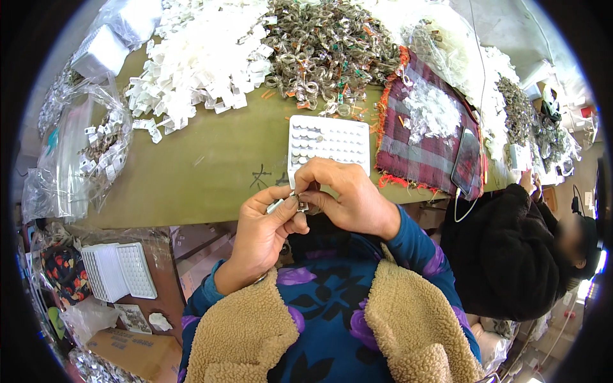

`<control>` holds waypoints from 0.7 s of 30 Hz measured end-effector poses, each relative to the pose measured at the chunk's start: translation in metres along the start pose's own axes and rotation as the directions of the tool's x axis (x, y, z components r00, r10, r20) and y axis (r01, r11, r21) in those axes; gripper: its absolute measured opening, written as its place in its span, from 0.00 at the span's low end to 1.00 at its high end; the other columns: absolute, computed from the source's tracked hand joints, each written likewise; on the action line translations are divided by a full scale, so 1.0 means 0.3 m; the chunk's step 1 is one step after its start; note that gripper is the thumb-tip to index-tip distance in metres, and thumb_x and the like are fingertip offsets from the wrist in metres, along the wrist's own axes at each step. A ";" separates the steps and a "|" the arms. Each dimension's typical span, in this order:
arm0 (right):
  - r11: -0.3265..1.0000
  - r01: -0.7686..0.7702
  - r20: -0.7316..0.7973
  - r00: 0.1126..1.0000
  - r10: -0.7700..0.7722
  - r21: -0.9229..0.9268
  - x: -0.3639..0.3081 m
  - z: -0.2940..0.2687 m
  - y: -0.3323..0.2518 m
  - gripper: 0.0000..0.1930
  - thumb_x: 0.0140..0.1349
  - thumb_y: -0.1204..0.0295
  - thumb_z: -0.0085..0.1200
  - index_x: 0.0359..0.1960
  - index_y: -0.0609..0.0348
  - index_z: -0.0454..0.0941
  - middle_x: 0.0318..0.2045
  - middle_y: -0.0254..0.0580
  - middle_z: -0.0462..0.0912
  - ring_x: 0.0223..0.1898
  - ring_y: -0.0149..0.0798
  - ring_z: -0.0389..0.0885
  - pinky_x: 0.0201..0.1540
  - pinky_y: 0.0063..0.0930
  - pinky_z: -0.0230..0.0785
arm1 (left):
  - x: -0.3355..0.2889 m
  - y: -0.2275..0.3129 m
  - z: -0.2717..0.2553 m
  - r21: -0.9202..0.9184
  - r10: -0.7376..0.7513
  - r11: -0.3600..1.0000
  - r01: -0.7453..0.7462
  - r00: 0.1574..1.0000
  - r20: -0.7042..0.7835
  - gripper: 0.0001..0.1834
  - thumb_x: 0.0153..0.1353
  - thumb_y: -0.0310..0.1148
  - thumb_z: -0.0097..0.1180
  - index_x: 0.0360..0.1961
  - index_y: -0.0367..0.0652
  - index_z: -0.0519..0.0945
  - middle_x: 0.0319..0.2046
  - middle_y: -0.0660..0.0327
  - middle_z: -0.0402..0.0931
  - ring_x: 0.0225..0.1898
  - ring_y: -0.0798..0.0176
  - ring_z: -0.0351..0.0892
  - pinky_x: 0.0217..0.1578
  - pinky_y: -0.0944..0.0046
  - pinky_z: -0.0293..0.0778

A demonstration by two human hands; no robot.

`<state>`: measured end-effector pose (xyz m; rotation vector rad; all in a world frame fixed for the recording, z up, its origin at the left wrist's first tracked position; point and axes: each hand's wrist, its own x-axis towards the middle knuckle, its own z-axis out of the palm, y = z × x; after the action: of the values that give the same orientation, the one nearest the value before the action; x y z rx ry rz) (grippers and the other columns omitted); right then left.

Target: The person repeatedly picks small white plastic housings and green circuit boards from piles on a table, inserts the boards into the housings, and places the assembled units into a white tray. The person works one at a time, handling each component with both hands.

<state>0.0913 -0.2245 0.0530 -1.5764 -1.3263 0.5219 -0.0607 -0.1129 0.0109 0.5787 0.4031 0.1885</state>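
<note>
My left hand [265,233] and my right hand [348,198] meet at the near edge of the green table, fingertips almost touching. Pinched in the left fingers is a small white plastic piece [274,206]. Between the thumbs shows a small square part with a brownish middle [302,206]; the right thumb and forefinger close on it, and the fingers cover much of it. Just beyond my hands lies a white tray [329,120] with rows of round pockets. Small silvery discs [305,142] sit in its left part.
White plastic pieces [198,60] are heaped at the back left, beside coiled greyish strands [332,51]. A plaid cloth [408,153] bears clear bits [431,112] and a phone [466,163] on a cable. Lower left are stacked trays [105,271] and a carton [137,351]. Another person [511,255] works at right.
</note>
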 end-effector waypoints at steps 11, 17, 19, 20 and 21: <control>0.793 0.358 -0.115 0.877 -0.467 -0.494 -0.007 0.126 -0.003 0.22 0.47 0.79 0.58 0.49 0.66 0.77 0.42 0.48 0.83 0.41 0.43 0.82 0.43 0.35 0.72 | 0.016 0.040 -0.017 -0.034 0.169 0.984 -0.174 0.979 -0.115 0.10 0.66 0.25 0.57 0.46 0.31 0.78 0.33 0.54 0.82 0.31 0.65 0.83 0.36 0.65 0.84; 0.995 -0.099 -0.342 0.935 0.094 0.003 -0.028 0.060 -0.049 0.11 0.61 0.81 0.56 0.46 0.62 0.79 0.34 0.44 0.81 0.34 0.39 0.80 0.38 0.32 0.73 | -0.015 0.063 -0.006 0.181 0.097 0.980 -0.085 0.994 -0.056 0.07 0.61 0.23 0.57 0.40 0.32 0.78 0.32 0.51 0.83 0.22 0.66 0.81 0.24 0.68 0.80; 0.935 -0.248 -0.254 0.916 0.311 0.252 -0.010 0.069 -0.037 0.07 0.63 0.77 0.58 0.41 0.65 0.78 0.31 0.41 0.81 0.26 0.30 0.79 0.28 0.25 0.72 | -0.010 0.052 -0.003 0.172 0.022 0.985 -0.021 1.000 -0.006 0.07 0.62 0.24 0.55 0.40 0.33 0.78 0.31 0.51 0.82 0.21 0.68 0.80 0.23 0.69 0.79; 0.839 -0.380 -0.119 0.883 0.454 0.389 -0.008 0.069 -0.030 0.07 0.63 0.77 0.59 0.40 0.66 0.78 0.30 0.41 0.80 0.23 0.29 0.78 0.26 0.24 0.71 | -0.003 0.042 -0.002 0.144 0.006 0.990 -0.011 0.999 0.031 0.09 0.61 0.25 0.59 0.41 0.33 0.78 0.31 0.51 0.82 0.21 0.68 0.80 0.22 0.70 0.79; 0.708 -0.489 0.031 0.833 0.553 0.509 -0.011 0.068 -0.026 0.07 0.63 0.77 0.59 0.39 0.66 0.78 0.28 0.40 0.80 0.21 0.28 0.77 0.24 0.23 0.70 | 0.001 0.035 -0.004 0.138 -0.021 0.990 0.016 0.999 0.037 0.10 0.61 0.26 0.61 0.42 0.34 0.78 0.31 0.51 0.82 0.21 0.68 0.79 0.22 0.71 0.78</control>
<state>0.0699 -0.2199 0.0502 -1.4905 -0.5457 1.0141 -0.0617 -0.1036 0.0157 0.7129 0.3862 0.1321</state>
